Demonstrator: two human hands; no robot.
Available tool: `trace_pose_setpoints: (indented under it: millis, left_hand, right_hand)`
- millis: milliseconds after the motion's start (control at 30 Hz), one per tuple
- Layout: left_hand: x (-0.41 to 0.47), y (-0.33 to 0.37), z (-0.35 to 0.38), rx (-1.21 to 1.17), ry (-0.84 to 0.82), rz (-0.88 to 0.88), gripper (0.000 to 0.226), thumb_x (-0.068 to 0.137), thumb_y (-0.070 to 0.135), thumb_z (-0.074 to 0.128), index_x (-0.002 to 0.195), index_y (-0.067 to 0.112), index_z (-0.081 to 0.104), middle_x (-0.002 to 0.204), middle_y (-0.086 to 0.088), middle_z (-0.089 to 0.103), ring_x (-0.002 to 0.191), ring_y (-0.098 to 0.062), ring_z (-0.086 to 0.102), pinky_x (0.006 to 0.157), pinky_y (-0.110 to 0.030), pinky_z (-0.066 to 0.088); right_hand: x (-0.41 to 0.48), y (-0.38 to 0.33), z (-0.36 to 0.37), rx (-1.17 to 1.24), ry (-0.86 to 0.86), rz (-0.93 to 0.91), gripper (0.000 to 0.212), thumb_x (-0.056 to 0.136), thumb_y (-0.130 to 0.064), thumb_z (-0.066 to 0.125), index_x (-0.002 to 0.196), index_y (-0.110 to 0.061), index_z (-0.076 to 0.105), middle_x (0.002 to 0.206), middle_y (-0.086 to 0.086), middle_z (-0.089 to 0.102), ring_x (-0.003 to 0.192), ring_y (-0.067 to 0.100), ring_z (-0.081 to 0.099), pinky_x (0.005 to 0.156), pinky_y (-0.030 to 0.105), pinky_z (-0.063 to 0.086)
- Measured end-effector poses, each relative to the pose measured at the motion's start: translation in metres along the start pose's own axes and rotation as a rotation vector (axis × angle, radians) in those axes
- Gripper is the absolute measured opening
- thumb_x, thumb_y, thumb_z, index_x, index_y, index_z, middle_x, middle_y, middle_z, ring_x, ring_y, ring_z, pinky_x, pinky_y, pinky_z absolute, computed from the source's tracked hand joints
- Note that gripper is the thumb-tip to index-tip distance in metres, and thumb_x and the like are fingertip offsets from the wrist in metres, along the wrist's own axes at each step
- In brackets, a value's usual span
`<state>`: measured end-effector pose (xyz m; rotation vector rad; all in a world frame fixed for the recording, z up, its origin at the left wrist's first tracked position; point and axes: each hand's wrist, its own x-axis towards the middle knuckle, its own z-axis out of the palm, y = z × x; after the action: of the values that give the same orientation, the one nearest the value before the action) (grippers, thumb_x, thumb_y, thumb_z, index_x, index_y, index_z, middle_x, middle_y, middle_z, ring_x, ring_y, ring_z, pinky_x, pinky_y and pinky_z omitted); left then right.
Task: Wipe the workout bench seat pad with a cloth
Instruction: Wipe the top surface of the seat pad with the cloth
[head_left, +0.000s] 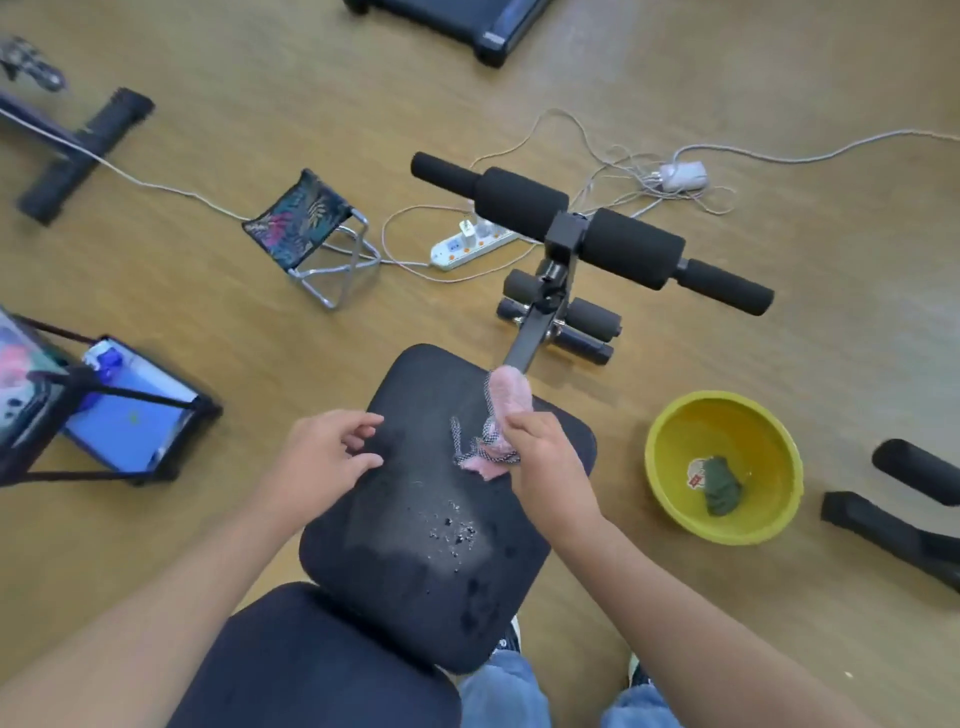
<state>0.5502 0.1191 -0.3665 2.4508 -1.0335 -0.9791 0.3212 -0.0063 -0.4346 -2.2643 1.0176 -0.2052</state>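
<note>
Head view. My right hand has its grip clamped on a pink cloth with a checkered border, bunched and raised over the far half of the dark seat pad; the cloth's lower end trails onto the pad. My left hand hovers at the pad's left edge, its grip apart, fingers loosely spread and holding nothing. Water droplets bead at mid-pad. A yellow basin containing a green rag stands on the floor to the right.
</note>
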Motion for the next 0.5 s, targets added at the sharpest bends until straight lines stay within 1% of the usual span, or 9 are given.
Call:
trace_pose_setpoints:
  millis: [67, 133, 200, 267, 333, 367, 433, 467, 500]
  left_hand:
    - [-0.003, -0.030, -0.004, 0.097, -0.003, -0.033, 0.048, 0.081, 0.014, 0.078, 0.127, 0.021, 0.067, 0.112, 0.002, 0.065, 0.092, -0.014, 0.062, 0.086, -0.030, 0.050]
    - [-0.005, -0.061, -0.005, 0.195, -0.027, -0.075, 0.054, 0.080, 0.019, 0.079, 0.131, 0.020, 0.063, 0.114, 0.001, 0.061, 0.085, -0.015, 0.059, 0.081, -0.029, 0.044]
    - [-0.005, -0.088, -0.005, 0.216, -0.105, -0.151, 0.063, 0.075, 0.025, 0.084, 0.133, 0.018, 0.061, 0.119, 0.000, 0.063, 0.086, -0.013, 0.060, 0.082, -0.029, 0.046]
    - [-0.007, -0.108, -0.003, 0.171, -0.232, -0.251, 0.063, 0.069, 0.028, 0.086, 0.128, 0.019, 0.066, 0.122, 0.002, 0.068, 0.094, -0.014, 0.066, 0.085, -0.032, 0.051]
    - [-0.009, -0.119, 0.003, 0.129, -0.304, -0.292, 0.048, 0.068, 0.024, 0.085, 0.115, 0.022, 0.075, 0.112, 0.003, 0.073, 0.101, -0.016, 0.067, 0.087, -0.032, 0.052]
    - [-0.009, -0.123, 0.006, 0.110, -0.301, -0.295, 0.040, 0.069, 0.021, 0.084, 0.108, 0.024, 0.078, 0.104, 0.004, 0.075, 0.102, -0.016, 0.067, 0.087, -0.031, 0.051]
    - [-0.009, -0.129, 0.011, 0.062, -0.262, -0.317, 0.034, 0.066, 0.019, 0.085, 0.099, 0.028, 0.081, 0.092, 0.007, 0.075, 0.098, -0.014, 0.067, 0.087, -0.031, 0.052]
    - [-0.009, -0.131, 0.012, 0.048, -0.243, -0.327, 0.033, 0.063, 0.021, 0.086, 0.095, 0.029, 0.081, 0.088, 0.008, 0.075, 0.095, -0.014, 0.068, 0.087, -0.033, 0.054]
    - [-0.008, -0.133, 0.012, 0.039, -0.229, -0.329, 0.033, 0.060, 0.023, 0.088, 0.091, 0.029, 0.081, 0.085, 0.008, 0.075, 0.090, -0.014, 0.069, 0.086, -0.036, 0.056]
  right_hand:
    - [-0.019, -0.008, 0.032, -0.058, -0.052, -0.084, 0.029, 0.064, 0.021, 0.054, 0.080, 0.000, 0.067, 0.091, 0.008, 0.066, 0.087, 0.026, 0.052, 0.067, 0.038, 0.053]
    - [-0.054, -0.020, 0.058, -0.098, -0.206, -0.351, 0.030, 0.082, 0.011, 0.050, 0.096, -0.005, 0.072, 0.106, 0.011, 0.067, 0.104, 0.025, 0.052, 0.082, 0.034, 0.053]
    - [-0.073, -0.021, 0.062, -0.321, -0.521, -0.827, 0.031, 0.089, -0.009, 0.060, 0.118, -0.011, 0.071, 0.128, 0.002, 0.065, 0.128, 0.020, 0.047, 0.113, 0.030, 0.040]
    - [-0.050, -0.005, 0.053, -0.428, -0.505, -1.004, 0.019, 0.092, -0.014, 0.060, 0.105, -0.014, 0.073, 0.112, -0.001, 0.068, 0.114, 0.017, 0.055, 0.108, 0.034, 0.042]
    - [-0.010, 0.014, 0.037, -0.298, -0.265, -0.691, 0.022, 0.096, -0.003, 0.050, 0.096, -0.009, 0.071, 0.099, 0.003, 0.066, 0.089, 0.024, 0.056, 0.085, 0.035, 0.049]
    - [0.005, 0.016, 0.033, -0.244, -0.061, -0.444, 0.024, 0.090, 0.008, 0.053, 0.097, -0.005, 0.072, 0.097, 0.006, 0.067, 0.080, 0.027, 0.053, 0.077, 0.036, 0.049]
    - [0.002, -0.002, 0.049, -0.142, 0.119, -0.075, 0.033, 0.072, 0.025, 0.059, 0.091, 0.000, 0.072, 0.090, 0.009, 0.067, 0.072, 0.027, 0.043, 0.067, 0.039, 0.044]
    - [-0.018, -0.024, 0.068, -0.104, 0.105, -0.053, 0.032, 0.068, 0.028, 0.060, 0.084, 0.002, 0.071, 0.088, 0.012, 0.067, 0.072, 0.026, 0.040, 0.064, 0.039, 0.041]
    - [-0.043, -0.047, 0.086, -0.069, -0.020, -0.209, 0.028, 0.070, 0.026, 0.061, 0.083, 0.003, 0.071, 0.090, 0.015, 0.068, 0.074, 0.026, 0.042, 0.063, 0.040, 0.041]
